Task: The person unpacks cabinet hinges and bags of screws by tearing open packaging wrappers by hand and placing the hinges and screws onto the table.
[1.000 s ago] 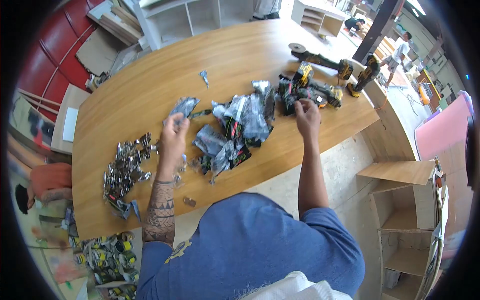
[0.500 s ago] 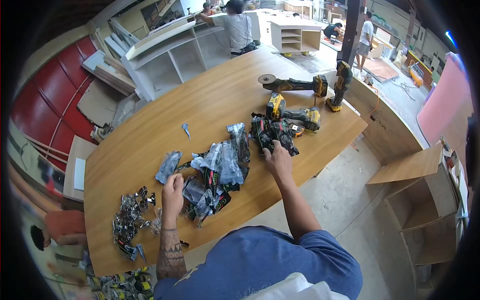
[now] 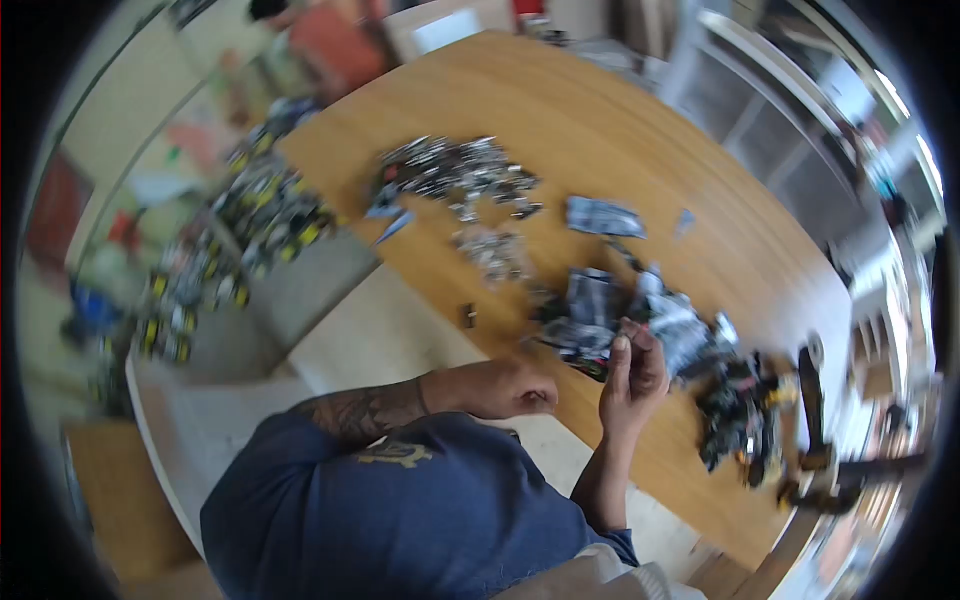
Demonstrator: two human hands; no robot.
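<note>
My left hand (image 3: 515, 389) is closed at the near edge of the wooden table (image 3: 640, 110), close to my body; what it holds, if anything, is hidden. Over the plastic packets (image 3: 675, 325), my right hand (image 3: 636, 375) is raised with its fingers pinched together; something small may be between them, too blurred to name. Shiny metal parts (image 3: 460, 170) lie heaped beyond my left hand, with small clear bags (image 3: 495, 252) nearer. A small dark piece (image 3: 469, 316) rests by the table edge. One grey packet (image 3: 605, 217) lies apart from the others.
Black packets (image 3: 730, 405) and power tools (image 3: 818, 400) are at the table's right end. Many cans (image 3: 280, 215) stand left of the table. A person in an orange shirt (image 3: 335, 50) is beyond the far left corner. White shelving (image 3: 780, 130) stands at the upper right.
The view has swung left and is blurred. My right hand has left the black packets and is now raised by the grey ones. My left hand has drawn back to my body.
</note>
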